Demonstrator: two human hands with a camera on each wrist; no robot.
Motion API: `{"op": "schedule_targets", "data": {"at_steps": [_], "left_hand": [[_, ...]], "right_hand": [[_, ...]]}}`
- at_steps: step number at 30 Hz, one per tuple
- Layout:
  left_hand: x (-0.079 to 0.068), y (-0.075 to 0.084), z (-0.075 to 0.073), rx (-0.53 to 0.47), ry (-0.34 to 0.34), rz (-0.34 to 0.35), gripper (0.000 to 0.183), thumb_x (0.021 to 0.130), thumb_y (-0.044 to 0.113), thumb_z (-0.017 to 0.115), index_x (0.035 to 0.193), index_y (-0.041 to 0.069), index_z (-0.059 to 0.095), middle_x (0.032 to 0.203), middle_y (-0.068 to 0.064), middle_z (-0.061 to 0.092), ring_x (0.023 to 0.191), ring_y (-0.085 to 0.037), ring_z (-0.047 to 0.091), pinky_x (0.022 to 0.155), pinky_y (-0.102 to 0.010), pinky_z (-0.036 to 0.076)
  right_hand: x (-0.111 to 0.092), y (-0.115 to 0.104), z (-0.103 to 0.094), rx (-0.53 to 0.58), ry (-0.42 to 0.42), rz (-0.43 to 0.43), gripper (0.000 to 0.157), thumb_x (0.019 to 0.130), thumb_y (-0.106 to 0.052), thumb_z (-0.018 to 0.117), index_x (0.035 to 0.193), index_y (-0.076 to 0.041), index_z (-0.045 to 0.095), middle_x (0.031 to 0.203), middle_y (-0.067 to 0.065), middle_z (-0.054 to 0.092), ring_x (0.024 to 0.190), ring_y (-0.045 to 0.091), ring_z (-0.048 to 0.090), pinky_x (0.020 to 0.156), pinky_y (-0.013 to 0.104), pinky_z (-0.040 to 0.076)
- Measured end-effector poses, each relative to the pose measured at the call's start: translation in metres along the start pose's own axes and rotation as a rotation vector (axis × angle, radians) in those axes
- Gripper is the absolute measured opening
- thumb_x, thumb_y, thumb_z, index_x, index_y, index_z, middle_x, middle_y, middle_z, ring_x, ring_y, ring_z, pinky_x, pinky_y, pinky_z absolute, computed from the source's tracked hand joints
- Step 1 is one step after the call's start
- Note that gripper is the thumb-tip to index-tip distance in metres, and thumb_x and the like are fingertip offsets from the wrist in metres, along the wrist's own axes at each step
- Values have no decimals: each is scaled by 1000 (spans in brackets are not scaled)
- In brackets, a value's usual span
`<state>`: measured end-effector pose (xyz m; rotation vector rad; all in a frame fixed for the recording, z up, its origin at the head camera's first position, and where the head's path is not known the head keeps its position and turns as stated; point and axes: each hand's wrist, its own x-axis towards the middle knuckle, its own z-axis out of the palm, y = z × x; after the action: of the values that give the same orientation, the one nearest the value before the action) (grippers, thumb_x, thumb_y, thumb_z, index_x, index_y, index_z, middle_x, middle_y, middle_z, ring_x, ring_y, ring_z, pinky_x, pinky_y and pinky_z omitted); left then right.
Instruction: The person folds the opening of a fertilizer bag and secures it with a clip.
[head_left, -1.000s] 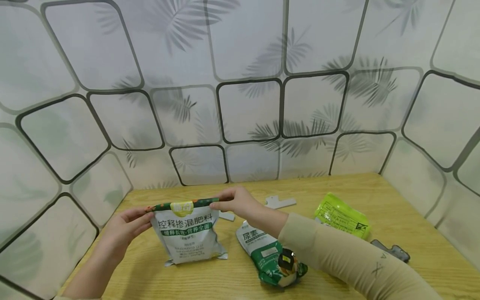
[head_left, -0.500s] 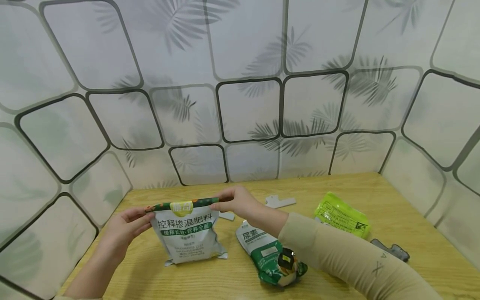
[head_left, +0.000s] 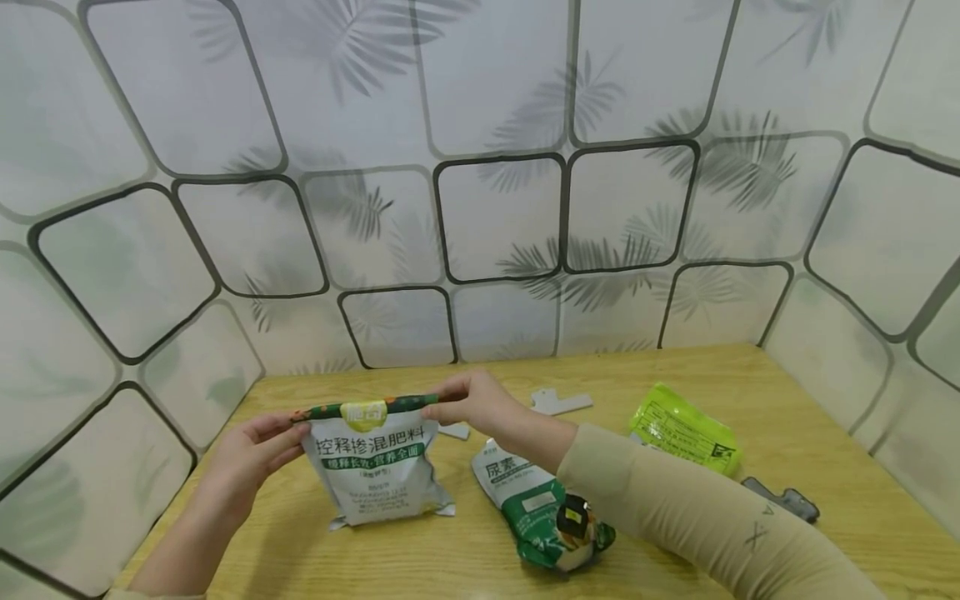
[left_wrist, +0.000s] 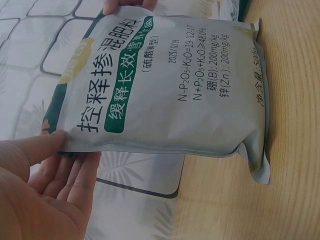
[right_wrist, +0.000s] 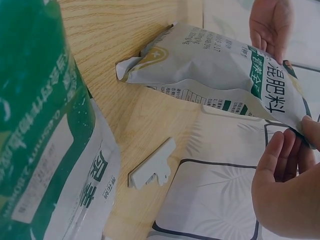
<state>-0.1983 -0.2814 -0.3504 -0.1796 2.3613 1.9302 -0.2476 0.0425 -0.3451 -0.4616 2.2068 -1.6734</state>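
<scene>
A silver-white fertilizer bag [head_left: 378, 471] with a dark green top band and a yellow label stands upright on the wooden table. Its top edge looks folded over. My left hand [head_left: 243, 462] pinches the left top corner between thumb and fingers. At the opposite corner, my right hand [head_left: 476, 408] pinches the same band, thumb in front and fingers behind. The left wrist view shows the bag's printed front [left_wrist: 165, 85] and the left thumb on the band. In the right wrist view the side fold [right_wrist: 210, 100] of the bag is visible.
A green and white urea bag [head_left: 536, 508] lies under my right forearm. Further right are a lime-green packet [head_left: 686, 433] and a dark grey clip [head_left: 783, 500]. One white clip [head_left: 558, 404] lies behind my right wrist, another white piece [head_left: 454, 432] behind the bag. Patterned walls enclose the table.
</scene>
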Motion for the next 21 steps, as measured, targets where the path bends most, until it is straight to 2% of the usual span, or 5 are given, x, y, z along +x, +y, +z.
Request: {"op": "schedule_targets", "data": {"at_steps": [4, 6, 11, 16, 21], "left_hand": [[0, 0, 0, 23, -6, 10, 11, 106, 12, 68, 106, 16, 78, 95, 20, 73, 91, 2, 72, 86, -15, 61], [0, 0, 0, 35, -8, 13, 11, 106, 12, 67, 105, 17, 78, 95, 20, 73, 91, 2, 72, 86, -15, 61], [-1, 0, 0, 51, -16, 27, 14, 106, 13, 67, 103, 21, 79, 96, 20, 71, 92, 2, 71, 87, -16, 61], [-1, -1, 0, 48, -16, 34, 19, 105, 11, 68, 98, 25, 79, 97, 21, 70, 92, 2, 70, 86, -16, 62], [0, 0, 1, 52, -17, 33, 18, 105, 10, 68, 98, 23, 79, 97, 21, 69, 93, 4, 69, 86, -15, 61]], "right_hand": [[0, 0, 0, -6, 3, 3, 31, 99, -19, 78, 127, -7, 77, 125, 11, 72, 101, 17, 74, 95, 37, 63], [1, 0, 0, -7, 3, 3, 30, 99, -19, 78, 126, -7, 78, 125, 11, 72, 103, 23, 75, 95, 38, 63], [-1, 0, -1, -5, 0, -8, 27, 99, -18, 78, 123, -6, 79, 123, 11, 73, 105, 27, 75, 96, 39, 63], [-1, 0, -1, -6, 3, -8, 25, 98, -18, 79, 120, -7, 80, 120, 10, 75, 99, 20, 76, 97, 41, 63], [-1, -1, -1, 0, 10, 7, 25, 98, -19, 79, 120, -8, 81, 122, 9, 74, 95, 15, 75, 99, 43, 62]]}}
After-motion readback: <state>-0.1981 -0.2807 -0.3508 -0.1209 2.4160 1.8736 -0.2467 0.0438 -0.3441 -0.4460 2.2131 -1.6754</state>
